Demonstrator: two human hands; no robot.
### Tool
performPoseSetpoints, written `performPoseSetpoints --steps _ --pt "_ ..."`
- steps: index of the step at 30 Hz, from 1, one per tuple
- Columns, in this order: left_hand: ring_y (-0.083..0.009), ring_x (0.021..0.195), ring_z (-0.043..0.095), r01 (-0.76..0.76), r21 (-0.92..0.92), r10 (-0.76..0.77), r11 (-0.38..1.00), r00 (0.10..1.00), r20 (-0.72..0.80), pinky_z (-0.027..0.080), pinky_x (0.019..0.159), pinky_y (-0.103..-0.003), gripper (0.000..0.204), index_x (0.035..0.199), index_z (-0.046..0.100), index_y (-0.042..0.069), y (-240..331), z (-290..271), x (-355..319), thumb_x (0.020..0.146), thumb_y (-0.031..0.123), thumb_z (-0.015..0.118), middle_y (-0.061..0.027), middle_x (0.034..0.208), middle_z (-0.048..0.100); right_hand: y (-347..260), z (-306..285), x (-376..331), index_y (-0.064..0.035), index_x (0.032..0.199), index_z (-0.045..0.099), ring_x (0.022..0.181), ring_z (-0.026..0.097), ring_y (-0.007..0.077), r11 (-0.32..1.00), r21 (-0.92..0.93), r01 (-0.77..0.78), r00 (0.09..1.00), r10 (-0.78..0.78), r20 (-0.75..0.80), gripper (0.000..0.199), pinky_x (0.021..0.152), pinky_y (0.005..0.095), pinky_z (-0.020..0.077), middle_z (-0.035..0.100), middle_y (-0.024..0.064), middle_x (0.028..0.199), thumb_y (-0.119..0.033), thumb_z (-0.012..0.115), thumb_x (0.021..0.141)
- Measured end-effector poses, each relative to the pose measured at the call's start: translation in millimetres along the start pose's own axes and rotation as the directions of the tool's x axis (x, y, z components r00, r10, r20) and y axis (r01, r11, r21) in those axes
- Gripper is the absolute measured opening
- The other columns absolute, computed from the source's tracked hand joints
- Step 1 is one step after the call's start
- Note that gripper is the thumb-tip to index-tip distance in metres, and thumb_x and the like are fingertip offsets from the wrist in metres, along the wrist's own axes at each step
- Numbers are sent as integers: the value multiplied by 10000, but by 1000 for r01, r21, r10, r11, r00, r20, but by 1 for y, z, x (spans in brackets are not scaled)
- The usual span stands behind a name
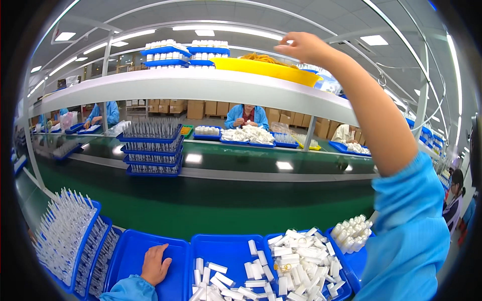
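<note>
My left hand (156, 264) rests over a blue tray (131, 246) that shows bare around it, fingers stretched out and holding nothing. My right hand (305, 46) is raised high, just above the right part of a yellow basin (271, 72) heaped with orange-brown rubber bands (263, 58). Its fingers are curled together, and anything in them is too small or hidden to make out. Right of my left hand, another blue tray (221, 243) has loose white rectangular pieces (221, 278). A further tray is piled with similar pieces (298, 266), with yellowish bands (287, 268) on top.
Stacked blue trays of upright thin-tipped parts (65, 236) stand at left; another such stack (153, 150) stands beyond the green belt (241, 200). White cylinders (351, 233) fill a tray at right. An overhead shelf (175, 90) crosses ahead. Co-workers (246, 116) sit opposite.
</note>
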State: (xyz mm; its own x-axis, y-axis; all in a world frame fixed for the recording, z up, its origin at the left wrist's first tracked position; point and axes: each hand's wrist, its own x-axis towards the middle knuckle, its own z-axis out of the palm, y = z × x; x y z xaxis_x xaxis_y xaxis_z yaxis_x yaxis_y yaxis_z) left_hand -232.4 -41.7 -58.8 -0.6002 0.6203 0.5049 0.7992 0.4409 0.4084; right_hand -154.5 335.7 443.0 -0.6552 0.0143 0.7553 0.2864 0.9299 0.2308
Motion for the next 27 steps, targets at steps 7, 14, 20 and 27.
performPoseSetpoints --steps 7,14,20,27 --pt "-342 1040 455 30 -8 -31 1000 1000 -1 341 914 -431 471 1202 457 26 2 1 1 790 209 593 -176 1103 504 -25 41 61 -66 969 653 573 530 95 983 41 -176 863 134 488 225 503 227 426 600 30 734 -195 666 786" --pt "-341 1040 454 77 3 -77 997 997 9 338 921 -428 494 1199 457 23 4 -6 -2 773 210 621 -178 1096 506 2 37 68 3 1016 622 508 517 62 868 343 -359 904 231 359 274 460 186 452 609 45 722 -95 681 766" --pt "-343 1041 455 71 10 -71 997 997 11 340 923 -425 500 1204 451 18 4 -3 0 770 195 623 -183 1100 507 23 32 69 -15 852 663 500 564 88 733 528 -429 892 436 120 106 487 200 500 614 47 667 -83 669 770" --pt "-338 1038 463 70 -53 -69 996 998 13 340 923 -415 461 1219 444 27 2 3 5 809 200 566 -180 1090 518 60 -11 73 10 922 631 672 607 195 465 812 -354 905 391 171 131 592 293 528 629 102 835 -15 545 827"
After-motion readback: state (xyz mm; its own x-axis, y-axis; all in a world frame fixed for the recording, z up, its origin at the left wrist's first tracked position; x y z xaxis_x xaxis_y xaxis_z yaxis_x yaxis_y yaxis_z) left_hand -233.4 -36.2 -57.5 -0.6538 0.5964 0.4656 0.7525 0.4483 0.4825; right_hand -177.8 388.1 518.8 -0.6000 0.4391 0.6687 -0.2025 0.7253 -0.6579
